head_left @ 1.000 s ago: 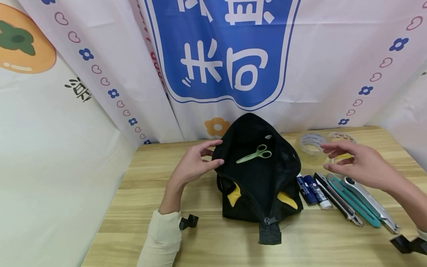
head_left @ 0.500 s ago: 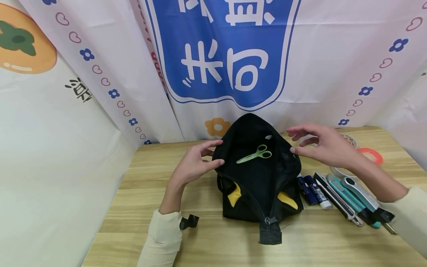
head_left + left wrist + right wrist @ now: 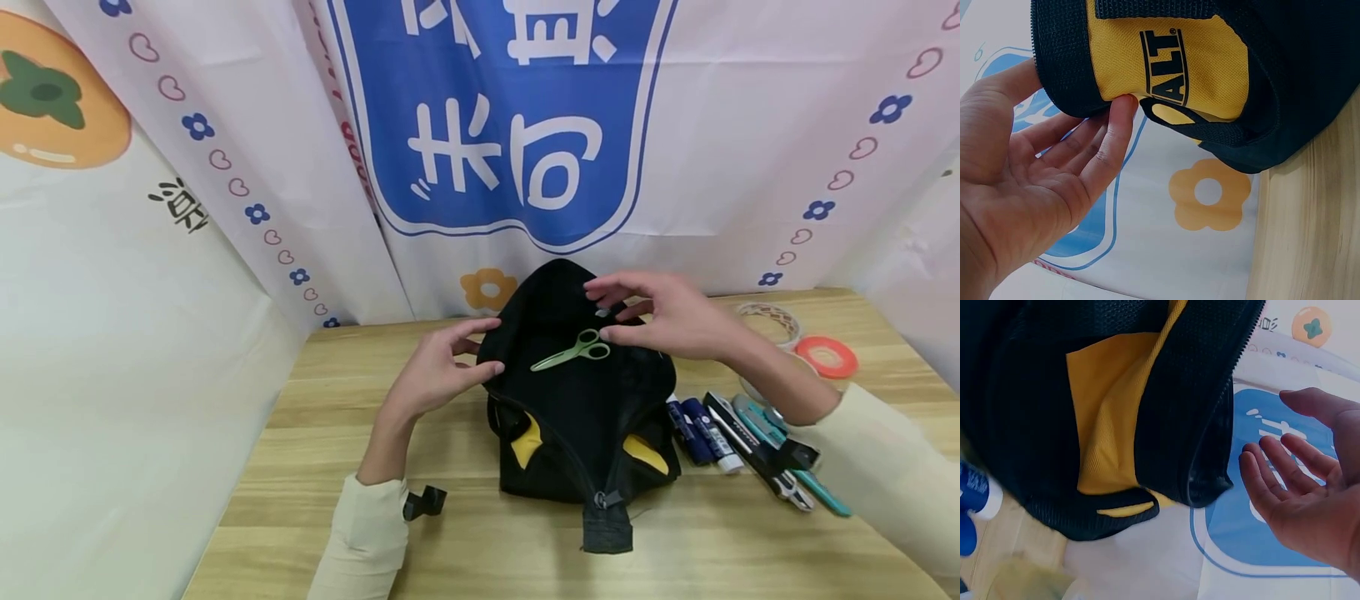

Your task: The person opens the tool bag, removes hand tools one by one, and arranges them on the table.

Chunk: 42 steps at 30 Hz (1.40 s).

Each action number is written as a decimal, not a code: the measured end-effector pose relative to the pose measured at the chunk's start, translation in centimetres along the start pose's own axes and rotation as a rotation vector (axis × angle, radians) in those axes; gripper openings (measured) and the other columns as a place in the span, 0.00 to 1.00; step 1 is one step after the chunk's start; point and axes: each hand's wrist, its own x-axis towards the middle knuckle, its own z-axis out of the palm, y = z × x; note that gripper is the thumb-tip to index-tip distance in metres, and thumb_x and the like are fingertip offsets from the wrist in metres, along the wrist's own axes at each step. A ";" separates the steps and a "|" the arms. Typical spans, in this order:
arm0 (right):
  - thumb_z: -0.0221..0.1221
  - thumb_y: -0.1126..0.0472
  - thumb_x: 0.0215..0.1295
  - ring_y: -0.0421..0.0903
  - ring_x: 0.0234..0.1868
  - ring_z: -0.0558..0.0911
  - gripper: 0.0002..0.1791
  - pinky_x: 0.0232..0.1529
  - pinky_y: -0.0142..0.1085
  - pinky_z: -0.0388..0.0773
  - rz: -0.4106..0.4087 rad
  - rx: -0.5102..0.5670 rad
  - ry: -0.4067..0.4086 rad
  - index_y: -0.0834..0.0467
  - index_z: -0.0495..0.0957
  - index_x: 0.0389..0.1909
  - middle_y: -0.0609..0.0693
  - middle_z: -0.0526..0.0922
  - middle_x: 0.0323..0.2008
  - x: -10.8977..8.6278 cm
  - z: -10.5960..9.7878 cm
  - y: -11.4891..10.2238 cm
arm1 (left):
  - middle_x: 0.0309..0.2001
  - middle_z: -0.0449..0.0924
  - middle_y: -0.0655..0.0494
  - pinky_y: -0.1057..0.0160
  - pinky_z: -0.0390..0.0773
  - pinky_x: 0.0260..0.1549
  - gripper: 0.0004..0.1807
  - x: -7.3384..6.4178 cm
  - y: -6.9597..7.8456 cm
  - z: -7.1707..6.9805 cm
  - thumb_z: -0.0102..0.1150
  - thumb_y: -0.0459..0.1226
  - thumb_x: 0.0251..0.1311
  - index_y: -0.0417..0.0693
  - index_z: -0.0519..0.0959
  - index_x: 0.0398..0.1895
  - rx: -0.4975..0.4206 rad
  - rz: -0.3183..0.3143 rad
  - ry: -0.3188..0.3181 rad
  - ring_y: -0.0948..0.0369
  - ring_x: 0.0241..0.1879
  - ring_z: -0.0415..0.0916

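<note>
My left hand [image 3: 438, 367] holds the left edge of an unzipped black and yellow bag [image 3: 540, 483], thumb inside the rim. In the left wrist view its fingers lie against the bag's yellow outer side [image 3: 1210, 69], which bears black lettering. Light green scissors [image 3: 558, 358] lie inside the bag. Above the bag's right half is my right hand [image 3: 675, 321], thumb tip overlapping the scissors' handles in the head view. The right wrist view shows the palm [image 3: 1316, 512] with nothing in it and the fingers loosely bent, beside the bag's zipped edge.
Right of the bag lie two blue glue sticks [image 3: 708, 433], a black utility knife [image 3: 738, 429] and a teal one [image 3: 821, 492]. My right sleeve covers part of the knives. Farther back are a clear tape roll [image 3: 787, 321] and a red one [image 3: 847, 358]. A printed cloth [image 3: 705, 167] hangs behind.
My right hand has moved left from above the tape rolls to over the bag's opening. My left hand stays at the bag's left edge, and the scissors lie as before.
</note>
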 end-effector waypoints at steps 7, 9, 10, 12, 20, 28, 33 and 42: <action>0.68 0.67 0.71 0.60 0.70 0.81 0.30 0.66 0.53 0.82 0.029 0.069 -0.113 0.62 0.75 0.73 0.62 0.77 0.73 2.4 1.2 0.5 | 0.74 0.77 0.48 0.53 0.89 0.52 0.33 0.0 0.0 0.0 0.73 0.35 0.66 0.49 0.77 0.75 -0.021 -0.002 -0.003 0.47 0.59 0.85; 0.68 0.66 0.71 0.62 0.71 0.80 0.30 0.67 0.54 0.81 0.036 0.082 -0.135 0.62 0.75 0.73 0.62 0.76 0.74 3.0 1.6 0.6 | 0.74 0.77 0.48 0.53 0.89 0.52 0.33 0.0 0.0 0.0 0.73 0.35 0.66 0.49 0.77 0.74 -0.023 -0.001 -0.004 0.47 0.59 0.85; 0.69 0.66 0.71 0.62 0.71 0.79 0.31 0.68 0.54 0.81 0.040 0.084 -0.143 0.61 0.75 0.73 0.62 0.76 0.74 3.3 1.8 0.7 | 0.74 0.77 0.48 0.53 0.89 0.52 0.33 0.1 -0.1 0.0 0.73 0.35 0.66 0.48 0.77 0.74 -0.024 0.000 -0.005 0.47 0.59 0.85; 0.69 0.65 0.70 0.63 0.71 0.79 0.30 0.68 0.55 0.80 0.051 0.082 -0.155 0.60 0.75 0.72 0.61 0.76 0.74 3.9 2.1 0.8 | 0.74 0.77 0.48 0.53 0.89 0.52 0.33 0.1 -0.1 0.0 0.73 0.35 0.66 0.48 0.77 0.74 -0.025 0.000 -0.005 0.47 0.58 0.85; 0.70 0.64 0.70 0.63 0.71 0.79 0.31 0.69 0.57 0.79 0.106 0.057 -0.206 0.62 0.76 0.72 0.62 0.77 0.72 5.8 3.7 1.7 | 0.74 0.77 0.49 0.56 0.88 0.48 0.33 0.1 -0.1 0.0 0.73 0.36 0.66 0.50 0.77 0.75 -0.019 -0.012 -0.012 0.47 0.59 0.85; 0.69 0.65 0.69 0.64 0.71 0.79 0.31 0.69 0.58 0.78 0.135 0.049 -0.233 0.65 0.75 0.72 0.65 0.78 0.71 7.0 5.4 2.8 | 0.74 0.77 0.48 0.59 0.88 0.45 0.33 0.1 0.0 0.0 0.73 0.36 0.66 0.49 0.77 0.75 -0.023 -0.014 -0.014 0.47 0.59 0.85; 0.68 0.67 0.68 0.63 0.69 0.81 0.29 0.70 0.57 0.78 0.163 0.047 -0.253 0.64 0.77 0.70 0.63 0.80 0.69 7.4 7.0 4.0 | 0.74 0.77 0.47 0.57 0.88 0.47 0.33 0.0 -0.1 0.0 0.73 0.35 0.66 0.49 0.77 0.75 -0.036 -0.014 -0.018 0.47 0.59 0.85; 0.67 0.69 0.67 0.61 0.65 0.83 0.28 0.68 0.55 0.78 0.199 -0.019 -0.280 0.65 0.78 0.69 0.63 0.83 0.66 7.4 9.3 6.4 | 0.73 0.77 0.47 0.54 0.89 0.50 0.33 0.1 0.0 0.0 0.73 0.35 0.66 0.48 0.77 0.74 -0.025 -0.003 -0.015 0.47 0.59 0.85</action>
